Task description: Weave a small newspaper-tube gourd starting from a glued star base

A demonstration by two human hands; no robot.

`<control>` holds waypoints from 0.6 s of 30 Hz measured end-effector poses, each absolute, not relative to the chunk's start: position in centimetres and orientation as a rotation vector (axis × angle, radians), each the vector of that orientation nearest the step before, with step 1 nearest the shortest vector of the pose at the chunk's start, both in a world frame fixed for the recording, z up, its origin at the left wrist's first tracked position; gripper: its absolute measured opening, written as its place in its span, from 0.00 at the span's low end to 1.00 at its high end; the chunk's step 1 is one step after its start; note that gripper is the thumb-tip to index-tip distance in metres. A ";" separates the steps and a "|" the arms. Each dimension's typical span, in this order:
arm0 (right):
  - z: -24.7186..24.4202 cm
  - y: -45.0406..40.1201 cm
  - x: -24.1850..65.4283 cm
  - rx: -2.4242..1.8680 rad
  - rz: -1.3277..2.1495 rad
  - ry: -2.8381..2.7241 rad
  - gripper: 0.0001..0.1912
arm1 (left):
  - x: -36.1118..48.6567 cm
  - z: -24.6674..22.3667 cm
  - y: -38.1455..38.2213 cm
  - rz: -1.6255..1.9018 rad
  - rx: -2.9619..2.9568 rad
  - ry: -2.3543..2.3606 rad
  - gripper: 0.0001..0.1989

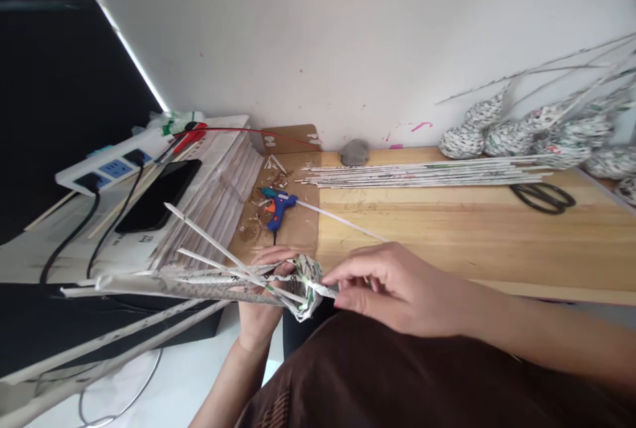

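Note:
A small woven piece of rolled newspaper (309,282) hangs over my lap, just in front of the table edge. Long paper tubes (213,280) stick out of it toward the left. My left hand (265,295) grips it from behind and below, with some fingers hidden by the tubes. At its right side, my right hand (387,285) pinches the end of one paper strip (322,290) between thumb and fingers.
A blue glue gun (281,208) lies on stained cardboard (243,232). Behind are a bundle of paper tubes (422,174), black-handled scissors (544,198), a grey lump (354,152) and woven paper shapes (517,130). Left, a phone (159,196) and power strip (112,166) rest on stacked paper (218,189).

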State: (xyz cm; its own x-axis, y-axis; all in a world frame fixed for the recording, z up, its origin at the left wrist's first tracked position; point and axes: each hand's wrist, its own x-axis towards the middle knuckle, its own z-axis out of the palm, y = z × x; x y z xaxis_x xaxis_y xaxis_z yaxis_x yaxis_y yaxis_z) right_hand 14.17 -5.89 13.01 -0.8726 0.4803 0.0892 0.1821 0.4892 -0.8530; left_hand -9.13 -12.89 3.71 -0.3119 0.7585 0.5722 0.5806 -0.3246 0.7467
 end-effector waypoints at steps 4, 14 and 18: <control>11.5 -2.7 14.3 -0.792 1.389 -2.273 0.16 | -9.9 4.7 -13.1 1.829 1.618 1.671 0.02; 7.6 0.6 6.6 -1.091 1.860 -2.032 0.10 | -12.6 5.9 -14.4 1.841 1.706 1.649 0.03; 7.7 2.0 1.2 -1.352 2.006 -1.878 0.13 | -13.3 5.9 -15.0 1.867 1.654 1.718 0.04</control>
State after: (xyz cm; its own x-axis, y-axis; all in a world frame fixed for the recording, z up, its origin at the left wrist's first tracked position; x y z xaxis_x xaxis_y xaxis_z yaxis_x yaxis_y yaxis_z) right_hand 1.19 1.96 7.66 -0.6077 0.5922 -0.5292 0.4890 -0.2460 -0.8369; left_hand -13.32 -15.04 5.86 -0.3994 0.6868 0.6072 0.5481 -0.3521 0.7587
